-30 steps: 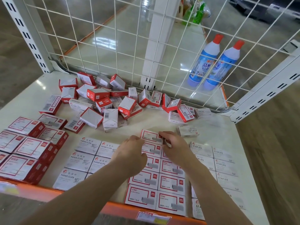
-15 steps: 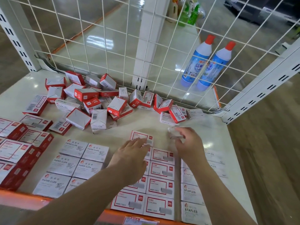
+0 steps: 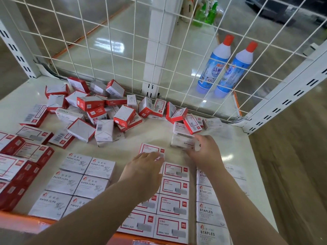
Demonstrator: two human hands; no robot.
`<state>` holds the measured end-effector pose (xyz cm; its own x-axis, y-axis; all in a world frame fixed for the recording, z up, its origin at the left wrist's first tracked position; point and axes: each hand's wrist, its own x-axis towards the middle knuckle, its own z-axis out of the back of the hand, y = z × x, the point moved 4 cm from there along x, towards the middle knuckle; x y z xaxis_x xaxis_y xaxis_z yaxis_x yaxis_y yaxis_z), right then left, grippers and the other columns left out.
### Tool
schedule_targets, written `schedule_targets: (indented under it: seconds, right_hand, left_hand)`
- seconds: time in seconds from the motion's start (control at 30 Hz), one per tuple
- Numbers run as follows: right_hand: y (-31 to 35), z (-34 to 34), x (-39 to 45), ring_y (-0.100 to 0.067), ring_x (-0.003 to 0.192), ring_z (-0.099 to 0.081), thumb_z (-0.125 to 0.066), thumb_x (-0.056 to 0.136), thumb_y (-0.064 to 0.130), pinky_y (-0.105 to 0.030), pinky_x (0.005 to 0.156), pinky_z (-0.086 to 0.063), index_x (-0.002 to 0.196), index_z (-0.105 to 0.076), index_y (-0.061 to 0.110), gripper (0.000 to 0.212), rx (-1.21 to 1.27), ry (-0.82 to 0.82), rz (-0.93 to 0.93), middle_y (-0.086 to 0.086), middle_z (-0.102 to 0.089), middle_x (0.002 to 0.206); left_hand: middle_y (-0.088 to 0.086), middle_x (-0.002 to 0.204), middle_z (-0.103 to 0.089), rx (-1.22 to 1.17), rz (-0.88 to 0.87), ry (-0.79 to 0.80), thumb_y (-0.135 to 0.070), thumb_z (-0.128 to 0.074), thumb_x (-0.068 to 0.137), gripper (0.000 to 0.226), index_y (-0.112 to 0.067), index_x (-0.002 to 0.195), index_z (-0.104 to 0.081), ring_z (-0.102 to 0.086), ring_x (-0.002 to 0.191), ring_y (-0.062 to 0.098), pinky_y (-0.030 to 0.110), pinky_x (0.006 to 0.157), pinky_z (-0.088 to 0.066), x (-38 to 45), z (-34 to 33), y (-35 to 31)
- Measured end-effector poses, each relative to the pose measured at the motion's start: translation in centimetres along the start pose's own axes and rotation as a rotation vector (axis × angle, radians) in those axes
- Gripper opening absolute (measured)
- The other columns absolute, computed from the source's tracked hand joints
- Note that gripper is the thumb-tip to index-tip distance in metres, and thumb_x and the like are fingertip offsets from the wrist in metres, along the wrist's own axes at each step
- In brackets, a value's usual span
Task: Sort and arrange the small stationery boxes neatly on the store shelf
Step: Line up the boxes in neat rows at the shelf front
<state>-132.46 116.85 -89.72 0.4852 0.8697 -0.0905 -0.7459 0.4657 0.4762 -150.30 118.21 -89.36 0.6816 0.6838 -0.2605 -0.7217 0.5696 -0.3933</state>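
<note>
Bright, glary, motion-blurred, edge-warped.

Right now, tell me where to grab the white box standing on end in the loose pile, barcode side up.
Pinch the barcode box across its two side faces near the top, coming straight down from above. It stands upright and its near face is clear, but red boxes lean close behind, so a rear approach looks crowded.

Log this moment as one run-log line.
left hand: rests on red-bordered box | right hand: grips white STAPLES box | unsorted pile: by wire grid | phase: sorting
</note>
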Motion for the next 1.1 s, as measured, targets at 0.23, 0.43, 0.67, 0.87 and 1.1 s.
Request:
schedule_targets:
  seconds: [0.23, 0.43, 0.67, 0.87, 1.1]
  right_hand:
    - [-0.8, -0.5, 0.3, -0.023, 0.103, -0.049, -0.055, 0.084, 0.012, -0.03, 0.083, -0.04, 0.103, -0.062, 0.011, 0.02, -0.054, 0.047, -0.037, -0.006, -0.053, 0.103]
    - [-0.2, 0.1, -0.4, -0.02, 0.102, -0.05, -0.062, 0.082, 0.017, -0.027, 0.082, -0.039, 0.109, -0.06, 0.012, 0.027, -0.029, -0.002, 0.002, -0.005, -0.056, 0.105]
    - [2.5, 2.0, -4.2, -0.008, 0.097, -0.045, -0.065, 0.083, 0.022, -0.016, 0.077, -0.034, 0.107, -0.057, 0.019, 0.025, 0.13, -0.082, 0.089, 0.009, -0.052, 0.099]
    - [4.5, 1.8, -8.3, -0.001, 0.103, -0.041, -0.064, 0.085, 0.024, -0.012, 0.086, -0.036, 0.115, -0.052, 0.024, 0.032, 0.171, -0.059, 0.107, 0.015, -0.047, 0.104]
    - [5.3, 1.1, -10.6, 0.002, 0.109, -0.039, -0.062, 0.086, 0.024, -0.011, 0.093, -0.032, 0.113, -0.046, 0.036, 0.033, 0.229, 0.026, 0.07, 0.018, -0.047, 0.112]
  left_hand:
    - [-0.009, 0.156, -0.007, -0.004, -0.029, 0.043, -0.033, -0.039, 0.098, 0.058, -0.023, 0.149, -0.012, -0.008, 0.144, 0.013, 0.031, 0.116, -0.012, -0.5, -0.3, 0.2]
    - [-0.01, 0.144, -0.037, -0.165, 0.087, -0.067, -0.027, -0.043, 0.097, 0.042, -0.026, 0.138, -0.039, -0.037, 0.129, 0.01, 0.027, 0.105, -0.035, -1.0, 1.4, 1.1]
    - [-0.002, 0.127, -0.056, -0.517, 0.306, -0.166, -0.028, -0.046, 0.096, 0.038, -0.02, 0.133, -0.047, -0.052, 0.1, 0.009, 0.016, 0.074, -0.041, -1.4, 2.7, 2.4]
    - [0.008, 0.1, -0.069, -0.732, 0.313, -0.182, -0.026, -0.047, 0.096, 0.023, -0.019, 0.104, -0.067, -0.053, 0.078, 0.013, 0.026, 0.068, -0.043, -2.1, 3.7, 2.3]
    - [0.001, 0.074, -0.068, -0.886, 0.381, -0.144, -0.017, -0.058, 0.091, 0.021, -0.018, 0.071, -0.065, -0.055, 0.068, 0.016, 0.024, 0.063, -0.048, -3.7, 4.4, 1.9]
